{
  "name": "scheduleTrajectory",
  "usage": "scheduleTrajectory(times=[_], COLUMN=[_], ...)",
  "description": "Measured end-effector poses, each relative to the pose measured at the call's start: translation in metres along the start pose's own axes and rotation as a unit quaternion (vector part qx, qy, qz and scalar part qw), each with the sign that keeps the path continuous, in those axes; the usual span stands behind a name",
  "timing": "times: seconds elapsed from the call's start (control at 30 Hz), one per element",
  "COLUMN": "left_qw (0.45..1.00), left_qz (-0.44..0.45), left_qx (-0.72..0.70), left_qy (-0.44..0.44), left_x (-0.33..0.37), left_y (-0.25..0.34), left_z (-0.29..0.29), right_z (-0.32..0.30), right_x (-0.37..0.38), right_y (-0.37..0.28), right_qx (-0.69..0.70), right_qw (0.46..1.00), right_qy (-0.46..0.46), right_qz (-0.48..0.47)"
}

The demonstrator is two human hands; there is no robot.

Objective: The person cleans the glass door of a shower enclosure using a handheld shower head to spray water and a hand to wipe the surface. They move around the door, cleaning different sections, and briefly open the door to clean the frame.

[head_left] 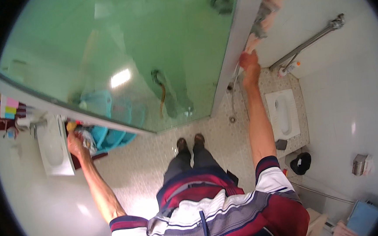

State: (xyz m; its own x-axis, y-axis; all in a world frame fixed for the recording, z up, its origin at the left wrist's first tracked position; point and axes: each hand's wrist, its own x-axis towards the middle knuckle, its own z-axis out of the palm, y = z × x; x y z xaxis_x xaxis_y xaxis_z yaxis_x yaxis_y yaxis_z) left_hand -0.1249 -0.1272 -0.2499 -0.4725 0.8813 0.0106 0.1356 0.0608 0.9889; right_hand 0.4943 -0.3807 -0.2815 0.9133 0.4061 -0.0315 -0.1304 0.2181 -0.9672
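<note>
Holding blurred pinkish item [272, 3], right hand [249, 63]

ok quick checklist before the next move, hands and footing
1. Right hand firm on the pink cloth-like thing: cannot tell; it is at the lower end, grip unclear.
2. Pink thing sharp enough to inspect: not ok, blurred.
3. Left hand gripping the yellow item: cannot tell; fingers are close to it.
4. Shoes outside the green glass panel: ok.
5. Shoes off the squat toilet: ok, it lies to the right.
</note>
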Motion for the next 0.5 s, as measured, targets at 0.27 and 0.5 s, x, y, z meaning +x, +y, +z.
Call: scheduleTrajectory(times=[0.27, 0.5], left_qw=[0.978, 0.923], left_qz=[-0.108, -0.255], left_qx=[0.128, 0.285], left_qy=[-0.123, -0.037], left_x=[-0.168, -0.285], left_y=[-0.208, -0.259], left_z=[-0.138, -0.184], right_z=[-0.120, -0.216], right_x=[-0.029, -0.194], right_y=[0.110, 0.192], right_qx=[-0.084, -0.261], right_qw=[0.972, 0.917], right_qy=[0.070, -0.107], right_qz=[0.210, 0.282])
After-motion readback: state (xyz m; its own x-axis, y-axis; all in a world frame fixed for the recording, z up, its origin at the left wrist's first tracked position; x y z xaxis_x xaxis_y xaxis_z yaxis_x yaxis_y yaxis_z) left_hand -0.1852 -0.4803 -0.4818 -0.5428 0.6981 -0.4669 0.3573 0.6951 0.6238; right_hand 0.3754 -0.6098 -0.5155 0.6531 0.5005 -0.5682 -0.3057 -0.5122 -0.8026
